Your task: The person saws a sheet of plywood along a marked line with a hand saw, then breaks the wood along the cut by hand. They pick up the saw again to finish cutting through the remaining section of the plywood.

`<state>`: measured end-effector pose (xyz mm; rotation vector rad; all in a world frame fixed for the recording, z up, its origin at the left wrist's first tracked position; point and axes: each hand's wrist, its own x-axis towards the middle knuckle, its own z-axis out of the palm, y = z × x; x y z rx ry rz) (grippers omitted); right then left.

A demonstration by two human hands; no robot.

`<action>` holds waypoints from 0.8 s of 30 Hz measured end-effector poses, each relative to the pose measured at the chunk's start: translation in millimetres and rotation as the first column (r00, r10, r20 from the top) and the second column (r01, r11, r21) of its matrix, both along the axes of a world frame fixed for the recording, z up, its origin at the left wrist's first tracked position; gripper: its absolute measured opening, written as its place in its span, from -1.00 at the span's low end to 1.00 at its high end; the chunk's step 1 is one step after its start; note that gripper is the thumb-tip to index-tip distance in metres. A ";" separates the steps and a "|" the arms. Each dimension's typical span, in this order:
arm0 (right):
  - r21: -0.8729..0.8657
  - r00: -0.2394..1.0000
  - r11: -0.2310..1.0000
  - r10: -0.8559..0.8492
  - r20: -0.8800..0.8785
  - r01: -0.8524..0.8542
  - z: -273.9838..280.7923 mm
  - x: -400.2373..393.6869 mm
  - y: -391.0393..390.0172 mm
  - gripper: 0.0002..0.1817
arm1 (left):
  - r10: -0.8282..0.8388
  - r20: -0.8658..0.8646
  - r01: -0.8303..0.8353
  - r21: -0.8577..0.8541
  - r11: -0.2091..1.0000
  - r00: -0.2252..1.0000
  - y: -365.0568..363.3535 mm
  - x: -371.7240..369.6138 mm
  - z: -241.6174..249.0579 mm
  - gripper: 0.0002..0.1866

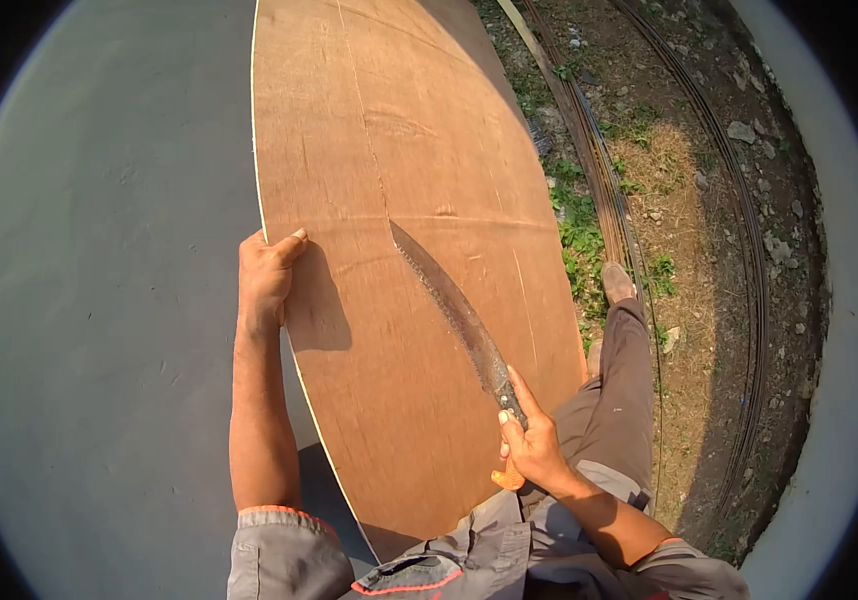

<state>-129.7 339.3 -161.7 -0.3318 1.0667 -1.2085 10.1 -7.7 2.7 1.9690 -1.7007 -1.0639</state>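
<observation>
A large reddish-brown plywood sheet (419, 300) lies in front of my body. My left hand (271, 268) grips its left edge, thumb on top and the fingers hidden beneath. In my right hand (531, 440) is a curved handsaw (459, 318), held by its handle, with an orange-yellow end showing below the fist. The toothed edge of the blade faces left, and its tip meets the sheet at the lower end of a thin cut line that runs up toward the far end. A fainter line is visible on the right part of the sheet.
A smooth grey surface (119, 280) spans the left side. To the right, long thin rods (599, 170) lie on ground with weeds and stones, beside a pale wall (829, 150). My shoe (618, 284) and trouser leg show at the sheet's right edge.
</observation>
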 end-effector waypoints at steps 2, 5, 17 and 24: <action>0.001 1.000 1.000 0.002 -0.006 -0.002 0.0 1.3 -1.5 -0.26 | -0.009 -0.040 0.008 -0.017 1.000 0.999 0.9 4.0 -7.5 -0.73; 0.000 0.999 0.999 0.041 0.025 -0.041 -5.4 -6.8 -23.1 -0.27 | -0.004 -0.014 0.003 -0.079 0.997 1.000 -7.0 11.1 -11.5 -0.76; -0.089 0.974 0.991 0.078 -0.215 -0.099 -13.5 -35.1 -35.1 -0.29 | 0.038 -0.026 -0.036 0.082 0.996 0.999 87.8 41.2 2.4 -0.69; -0.074 0.962 0.994 0.054 -0.267 -0.076 9.5 -32.1 -13.6 -0.29 | -0.029 -0.057 0.032 0.065 0.997 0.998 86.9 39.8 -10.6 -0.79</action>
